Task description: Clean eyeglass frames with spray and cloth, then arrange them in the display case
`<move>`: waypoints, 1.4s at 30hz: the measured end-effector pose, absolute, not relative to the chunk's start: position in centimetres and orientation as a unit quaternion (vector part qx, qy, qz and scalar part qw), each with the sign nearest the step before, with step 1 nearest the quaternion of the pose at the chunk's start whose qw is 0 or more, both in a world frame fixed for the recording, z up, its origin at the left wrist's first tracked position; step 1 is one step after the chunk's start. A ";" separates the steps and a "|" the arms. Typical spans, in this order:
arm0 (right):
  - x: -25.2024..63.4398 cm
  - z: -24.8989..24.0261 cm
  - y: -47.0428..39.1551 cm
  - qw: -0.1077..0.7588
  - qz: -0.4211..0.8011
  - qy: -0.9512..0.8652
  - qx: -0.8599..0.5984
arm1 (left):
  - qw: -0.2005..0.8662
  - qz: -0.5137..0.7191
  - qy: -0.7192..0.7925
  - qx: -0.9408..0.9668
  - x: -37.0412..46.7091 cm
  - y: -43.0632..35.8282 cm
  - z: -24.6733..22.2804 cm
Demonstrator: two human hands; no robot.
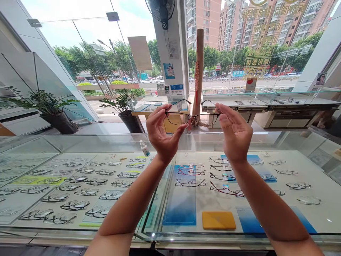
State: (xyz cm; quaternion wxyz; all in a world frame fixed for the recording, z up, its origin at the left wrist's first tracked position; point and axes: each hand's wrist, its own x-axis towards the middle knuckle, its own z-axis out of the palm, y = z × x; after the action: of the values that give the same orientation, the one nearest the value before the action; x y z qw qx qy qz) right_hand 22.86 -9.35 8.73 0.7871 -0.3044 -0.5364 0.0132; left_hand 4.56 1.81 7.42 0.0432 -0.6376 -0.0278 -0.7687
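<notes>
Thin dark-framed glasses (192, 115) held level at chest height above the glass display desk (170, 142), left hand (161, 133) and right hand (234, 131) each pinching one hinge end, temples unfolded toward the wearer, other frames lying in the case below.

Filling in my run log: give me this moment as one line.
left hand: grips glasses at one end | right hand: grips the other end | glasses: raised above glass counter, temples open
</notes>
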 end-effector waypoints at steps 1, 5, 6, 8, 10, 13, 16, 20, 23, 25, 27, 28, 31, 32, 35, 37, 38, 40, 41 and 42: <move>22.8 8.8 -9.4 0.790 0.015 -0.533 -0.302 | 0.048 -0.768 -0.028 -0.638 4.6 1.6 7.5; 22.8 8.9 -9.4 0.787 0.001 -0.536 -0.305 | 0.049 -0.766 -0.037 -0.640 4.6 1.3 7.6; 22.8 8.9 -9.4 0.783 -0.003 -0.539 -0.309 | 0.048 -0.765 -0.036 -0.641 4.5 1.4 7.6; 22.9 8.9 -9.5 0.777 -0.010 -0.546 -0.312 | 0.045 -0.762 -0.029 -0.645 4.5 1.6 7.6; 23.0 8.9 -9.6 0.777 -0.007 -0.548 -0.309 | 0.040 -0.759 -0.019 -0.650 4.4 1.8 7.5; 23.0 9.0 -9.7 0.782 0.011 -0.552 -0.290 | 0.029 -0.755 -0.019 -0.655 4.2 2.1 7.4; 23.0 9.0 -9.7 0.771 0.012 -0.563 -0.297 | 0.026 -0.750 -0.036 -0.660 4.1 2.3 7.3; 22.8 9.1 -9.7 0.772 0.013 -0.563 -0.295 | 0.025 -0.752 -0.045 -0.657 4.2 2.3 7.2; 22.8 9.2 -9.8 0.779 0.019 -0.560 -0.282 | 0.020 -0.754 -0.044 -0.655 4.3 2.3 7.2; 22.9 9.2 -9.8 0.771 0.016 -0.564 -0.294 | 0.017 -0.753 -0.048 -0.656 4.4 2.3 7.2; 23.0 9.3 -9.8 0.765 0.014 -0.567 -0.305 | 0.013 -0.752 -0.050 -0.657 4.3 2.3 7.3; 23.0 9.3 -9.8 0.765 0.016 -0.566 -0.306 | 0.011 -0.750 -0.051 -0.659 4.2 2.3 7.3; 23.0 9.4 -9.8 0.775 0.026 -0.557 -0.299 | 0.001 -0.741 -0.056 -0.670 4.0 2.2 7.4; 22.9 9.4 -9.9 0.778 0.028 -0.555 -0.293 | -0.008 -0.737 -0.057 -0.674 4.0 2.1 7.5; 22.7 9.5 -10.0 0.785 0.026 -0.555 -0.274 | -0.043 -0.727 -0.050 -0.684 4.2 1.8 7.5; 22.6 9.5 -10.1 0.784 0.020 -0.554 -0.279 | -0.055 -0.723 -0.044 -0.687 4.4 1.7 7.5; 22.6 9.4 -10.1 0.783 0.018 -0.552 -0.285 | -0.058 -0.722 -0.041 -0.688 4.6 1.7 7.4; 22.6 9.4 -10.1 0.782 0.013 -0.549 -0.295 | -0.062 -0.720 -0.036 -0.691 4.8 1.8 7.4; 22.7 9.4 -10.1 0.781 0.010 -0.549 -0.296 | -0.064 -0.718 -0.034 -0.692 4.9 1.9 7.4; 22.7 9.3 -10.1 0.780 0.006 -0.551 -0.296 | -0.066 -0.716 -0.032 -0.694 4.9 1.9 7.4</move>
State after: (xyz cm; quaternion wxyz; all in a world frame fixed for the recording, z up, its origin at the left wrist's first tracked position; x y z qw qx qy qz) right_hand 22.69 -10.06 9.34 0.7804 -0.2958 -0.5508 0.0063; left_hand 4.90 1.88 7.37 -0.0661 -0.6942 -0.0322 -0.7160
